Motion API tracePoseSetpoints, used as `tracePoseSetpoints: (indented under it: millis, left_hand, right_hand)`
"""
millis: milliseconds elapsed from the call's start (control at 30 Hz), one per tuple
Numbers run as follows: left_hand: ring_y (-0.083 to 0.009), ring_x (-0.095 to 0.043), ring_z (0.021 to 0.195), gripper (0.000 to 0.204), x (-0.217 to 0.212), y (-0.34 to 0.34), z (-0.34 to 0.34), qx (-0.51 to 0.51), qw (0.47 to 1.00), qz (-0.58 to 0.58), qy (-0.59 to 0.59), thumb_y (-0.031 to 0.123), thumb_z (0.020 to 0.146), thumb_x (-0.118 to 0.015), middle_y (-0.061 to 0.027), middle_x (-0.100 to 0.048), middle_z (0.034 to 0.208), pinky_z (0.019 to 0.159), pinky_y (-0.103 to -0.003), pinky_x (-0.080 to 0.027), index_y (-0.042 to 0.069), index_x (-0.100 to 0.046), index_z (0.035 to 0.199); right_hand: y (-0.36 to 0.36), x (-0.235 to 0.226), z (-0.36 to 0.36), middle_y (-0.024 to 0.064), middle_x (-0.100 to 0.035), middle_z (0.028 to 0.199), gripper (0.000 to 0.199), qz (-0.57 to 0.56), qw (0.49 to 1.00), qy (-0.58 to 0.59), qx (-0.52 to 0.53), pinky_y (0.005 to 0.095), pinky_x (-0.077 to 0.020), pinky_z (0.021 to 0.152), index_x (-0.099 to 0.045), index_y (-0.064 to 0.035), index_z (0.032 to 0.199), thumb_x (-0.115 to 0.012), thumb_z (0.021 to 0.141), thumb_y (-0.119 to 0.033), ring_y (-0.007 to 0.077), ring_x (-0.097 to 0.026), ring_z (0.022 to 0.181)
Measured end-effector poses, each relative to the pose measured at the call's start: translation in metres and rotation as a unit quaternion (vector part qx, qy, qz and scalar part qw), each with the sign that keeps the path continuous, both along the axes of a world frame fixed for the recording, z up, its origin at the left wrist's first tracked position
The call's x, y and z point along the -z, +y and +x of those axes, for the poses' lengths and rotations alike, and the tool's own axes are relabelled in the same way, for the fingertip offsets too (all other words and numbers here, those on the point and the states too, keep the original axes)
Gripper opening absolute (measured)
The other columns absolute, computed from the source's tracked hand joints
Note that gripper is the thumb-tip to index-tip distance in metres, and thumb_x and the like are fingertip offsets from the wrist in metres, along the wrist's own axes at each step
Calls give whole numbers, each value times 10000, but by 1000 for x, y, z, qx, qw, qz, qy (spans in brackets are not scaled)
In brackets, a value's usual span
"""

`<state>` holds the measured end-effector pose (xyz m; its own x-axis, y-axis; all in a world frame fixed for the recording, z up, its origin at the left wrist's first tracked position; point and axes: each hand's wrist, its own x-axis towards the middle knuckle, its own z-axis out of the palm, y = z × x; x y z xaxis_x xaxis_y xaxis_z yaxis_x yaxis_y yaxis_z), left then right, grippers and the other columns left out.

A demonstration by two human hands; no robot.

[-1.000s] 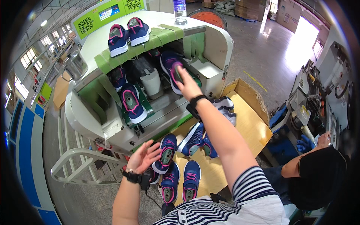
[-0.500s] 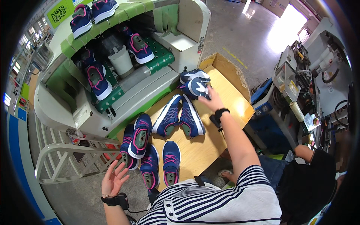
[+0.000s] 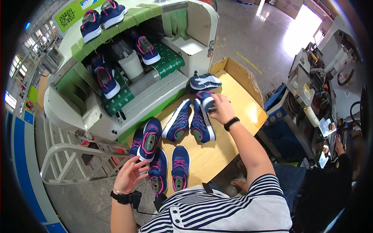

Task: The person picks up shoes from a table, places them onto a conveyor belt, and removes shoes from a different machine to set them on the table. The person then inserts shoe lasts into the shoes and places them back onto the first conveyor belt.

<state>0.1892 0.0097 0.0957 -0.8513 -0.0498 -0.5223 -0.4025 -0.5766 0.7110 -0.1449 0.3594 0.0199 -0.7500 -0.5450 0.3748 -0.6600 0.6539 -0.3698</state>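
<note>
Signage consists of a green rectangular label (image 3: 67, 17) with a dark square code pattern, fixed at the top left of the conveyor machine (image 3: 194, 23), beside a blue-and-white label (image 3: 86, 3). The right hand (image 3: 220, 108) has its fingers clamped on the toe of a navy sneaker (image 3: 204, 116) lying on the wooden table (image 3: 241, 112), just beside a second navy sneaker (image 3: 178, 121). The left hand (image 3: 128, 175), fingers apart, touches the pink-lined sneaker (image 3: 148, 139) at the table's left edge. Half a second earlier, the right hand reached the far sneaker (image 3: 204, 82); the left hung clear.
</note>
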Motion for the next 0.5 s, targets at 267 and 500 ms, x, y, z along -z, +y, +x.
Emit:
tracePoseSetpoints:
  millis: [267, 500]
  left_hand:
    - [-318, -611, 1152, 431, 13, 6, 13, -6, 998, -25, -49, 298, 1011, -500, -214, -571, 1317, 913, -462, -541, 76, -460, 1379]
    - [-277, -431, 1317, 609, 86, 132, -133, 158, 985, -19, -65, 297, 975, -578, -170, -407, 1469, 1036, -463, -397, 32, -311, 1454]
  right_hand:
    - [128, 72, 177, 216, -449, 1330, 1016, -219, 927, -168, 256, 412, -387, 1072, -243, 20, 1403, -890, 635, -136, 321, -467, 1264]
    - [81, 80, 193, 268, -431, 1404, 913, -238, 910, -206, 270, 400, -369, 1085, -276, 25, 1466, -797, 736, -146, 378, -448, 1304]
